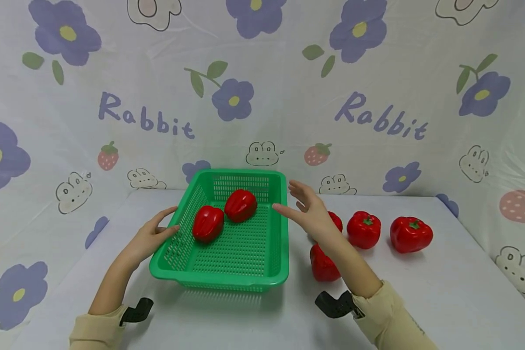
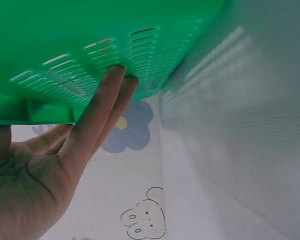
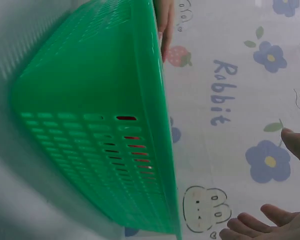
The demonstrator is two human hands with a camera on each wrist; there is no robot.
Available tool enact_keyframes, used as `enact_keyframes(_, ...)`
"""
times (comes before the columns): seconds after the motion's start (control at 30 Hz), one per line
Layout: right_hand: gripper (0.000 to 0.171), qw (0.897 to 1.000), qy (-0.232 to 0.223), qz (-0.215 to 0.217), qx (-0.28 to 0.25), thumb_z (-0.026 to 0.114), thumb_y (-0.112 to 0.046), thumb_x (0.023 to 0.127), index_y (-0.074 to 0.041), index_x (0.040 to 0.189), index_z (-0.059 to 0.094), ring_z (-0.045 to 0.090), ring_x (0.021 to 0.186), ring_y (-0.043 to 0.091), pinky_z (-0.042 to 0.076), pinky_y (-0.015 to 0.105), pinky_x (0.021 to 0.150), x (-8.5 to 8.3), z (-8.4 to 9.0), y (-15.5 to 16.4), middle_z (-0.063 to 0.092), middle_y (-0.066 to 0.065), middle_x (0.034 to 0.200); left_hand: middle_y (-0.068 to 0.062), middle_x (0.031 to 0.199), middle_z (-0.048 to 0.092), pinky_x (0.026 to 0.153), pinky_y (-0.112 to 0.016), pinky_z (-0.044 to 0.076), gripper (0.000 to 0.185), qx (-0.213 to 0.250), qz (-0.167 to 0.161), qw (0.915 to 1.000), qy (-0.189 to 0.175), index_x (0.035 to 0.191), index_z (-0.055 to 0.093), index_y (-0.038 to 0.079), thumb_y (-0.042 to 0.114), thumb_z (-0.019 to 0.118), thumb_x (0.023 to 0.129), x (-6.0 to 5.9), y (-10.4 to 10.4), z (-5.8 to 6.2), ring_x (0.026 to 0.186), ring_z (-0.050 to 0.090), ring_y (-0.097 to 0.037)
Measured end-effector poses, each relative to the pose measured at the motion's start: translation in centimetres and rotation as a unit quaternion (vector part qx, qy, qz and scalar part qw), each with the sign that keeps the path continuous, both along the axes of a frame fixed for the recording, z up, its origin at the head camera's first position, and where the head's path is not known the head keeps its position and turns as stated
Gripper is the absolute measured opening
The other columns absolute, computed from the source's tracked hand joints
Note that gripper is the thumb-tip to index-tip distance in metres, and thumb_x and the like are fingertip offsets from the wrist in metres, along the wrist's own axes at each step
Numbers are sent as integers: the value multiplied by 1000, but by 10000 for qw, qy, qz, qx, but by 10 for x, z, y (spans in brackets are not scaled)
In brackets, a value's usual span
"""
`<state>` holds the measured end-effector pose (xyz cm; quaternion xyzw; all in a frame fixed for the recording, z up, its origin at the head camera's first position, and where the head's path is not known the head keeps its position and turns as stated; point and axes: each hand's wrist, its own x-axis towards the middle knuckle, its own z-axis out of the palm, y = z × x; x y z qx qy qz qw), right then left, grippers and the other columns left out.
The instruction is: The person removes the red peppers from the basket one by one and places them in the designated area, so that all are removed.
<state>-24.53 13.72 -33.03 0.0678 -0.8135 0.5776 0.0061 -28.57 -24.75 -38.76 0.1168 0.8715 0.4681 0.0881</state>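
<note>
A green plastic basket (image 1: pixel 232 281) stands on the white table with two red bell peppers inside, one pepper (image 1: pixel 208 224) nearer the left wall and another pepper (image 1: pixel 241 205) behind it. At the basket's left side is my left hand (image 1: pixel 150 237), its thumb at the rim; in the left wrist view two straight fingers (image 2: pixel 97 110) lie against the slotted outer wall, below the rim. My right hand (image 1: pixel 310 214) hovers by the right rim with fingers spread and nothing in them. In the right wrist view, a gap separates this hand (image 3: pixel 277 227) from the basket wall (image 3: pixel 90 100).
Right of the basket are several more bell peppers: a front pepper (image 1: pixel 323 264), a pepper (image 1: pixel 335 221) partly hidden behind my right hand, a middle pepper (image 1: pixel 364 230) and a far right pepper (image 1: pixel 411 235). A printed cloth (image 1: pixel 271 121) hangs behind the table (image 1: pixel 437 291).
</note>
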Motion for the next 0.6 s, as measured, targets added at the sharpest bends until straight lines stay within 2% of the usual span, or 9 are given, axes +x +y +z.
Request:
enact_keyframes(0.37, 76, 9992, -66, 154, -351, 71, -36, 89, -14, 151, 33, 36, 145, 23, 30, 40, 119, -21, -1, -28, 42, 5, 154, -34, 121, 61, 67, -30, 57, 66, -67, 10, 10000, 15, 157, 19, 14, 30, 52, 102, -1, 1, -1, 82, 72, -20)
enact_keyframes(0.6, 71, 9976, -138, 166, -657, 69, -34, 90, -11, 149, 36, 39, 144, 25, 34, 44, 116, -32, 0, -46, 45, 7, 152, -35, 117, 62, 65, -31, 58, 66, 45, -2, 10000, -15, 156, 19, 13, 30, 52, 101, 0, 0, 0, 78, 72, -21)
